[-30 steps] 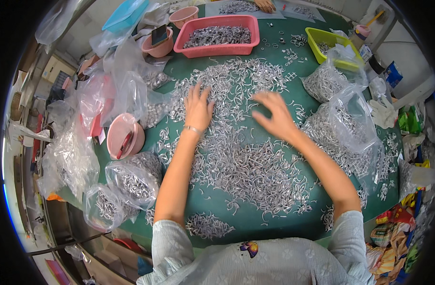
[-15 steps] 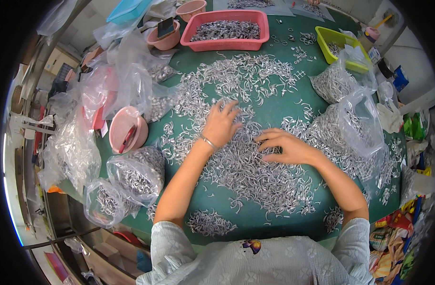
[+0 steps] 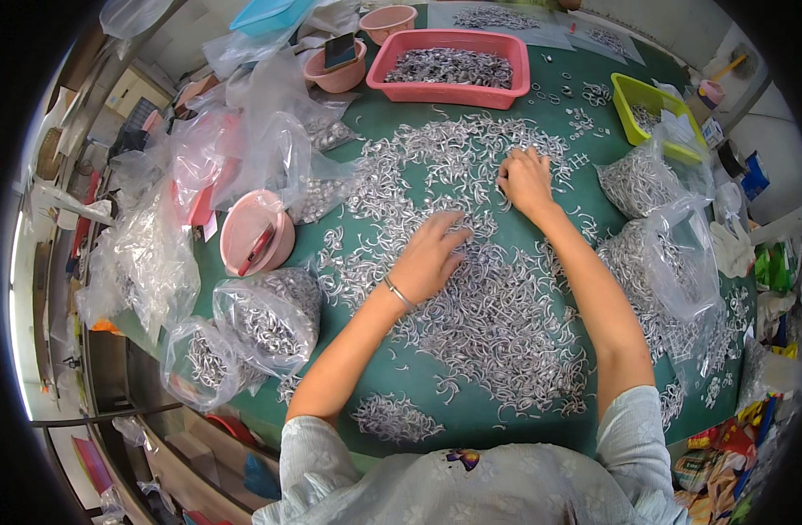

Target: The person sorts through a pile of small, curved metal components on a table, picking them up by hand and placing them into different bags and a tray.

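My left hand [image 3: 430, 258] lies over the large heap of small curved silver metal pieces [image 3: 506, 328] in the middle of the green table. Its fingers are spread, slightly blurred, and nothing shows in its grip. Farther off to the right, my right hand [image 3: 527, 182] rests at the edge of a looser spread of the same pieces [image 3: 445, 149]. Its fingers curl down and together; whatever is under the fingertips is hidden. A smaller pile of pieces [image 3: 394, 417] sits close to my body.
A pink tub [image 3: 447, 97] of metal pieces stands at the far side, a green-yellow basket [image 3: 624, 101] at far right. Filled clear bags [image 3: 270, 315] line both sides. A pink bowl [image 3: 278, 241] holds a red-handled tool. A phone [image 3: 339, 52] lies on another bowl.
My right hand has moved from the central heap to the far spread of pieces. My left hand has shifted slightly nearer to me over the heap. The whole view has shifted a little.
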Demonstrator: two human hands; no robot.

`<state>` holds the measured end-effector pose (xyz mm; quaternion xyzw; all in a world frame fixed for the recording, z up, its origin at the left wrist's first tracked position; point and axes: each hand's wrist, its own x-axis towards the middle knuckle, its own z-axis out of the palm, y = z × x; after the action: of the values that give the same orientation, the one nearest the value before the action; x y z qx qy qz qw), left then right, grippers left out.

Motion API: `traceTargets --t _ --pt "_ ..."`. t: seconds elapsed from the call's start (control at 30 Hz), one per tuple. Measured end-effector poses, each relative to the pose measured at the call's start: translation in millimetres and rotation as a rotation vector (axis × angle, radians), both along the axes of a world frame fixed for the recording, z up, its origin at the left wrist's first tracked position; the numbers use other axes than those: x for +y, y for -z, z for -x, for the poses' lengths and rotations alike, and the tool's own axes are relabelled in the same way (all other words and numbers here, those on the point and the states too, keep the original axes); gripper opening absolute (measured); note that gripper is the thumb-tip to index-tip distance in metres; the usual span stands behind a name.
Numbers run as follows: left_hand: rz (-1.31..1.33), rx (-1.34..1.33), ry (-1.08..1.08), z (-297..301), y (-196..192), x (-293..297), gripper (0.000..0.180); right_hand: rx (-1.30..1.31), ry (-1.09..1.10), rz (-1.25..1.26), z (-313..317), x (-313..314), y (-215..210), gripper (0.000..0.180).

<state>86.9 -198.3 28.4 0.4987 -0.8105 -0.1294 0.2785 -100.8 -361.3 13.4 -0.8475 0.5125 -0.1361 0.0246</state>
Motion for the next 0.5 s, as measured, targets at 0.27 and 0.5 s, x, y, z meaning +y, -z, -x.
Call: traceTargets --t 0.27,0.5 --pt "0.075 0.130 -0.405 -37.2 23.6 -84.1 0.047 -0.525 -0.058 -0.223 13.3 -1.1 -1.2 0.020" --pt "-0.042 -0.071 -0.530 -23.0 37.6 -178.1 0.055 -0.398 -0.086 -0.332 9.9 -45.2 -23.5 0.012"
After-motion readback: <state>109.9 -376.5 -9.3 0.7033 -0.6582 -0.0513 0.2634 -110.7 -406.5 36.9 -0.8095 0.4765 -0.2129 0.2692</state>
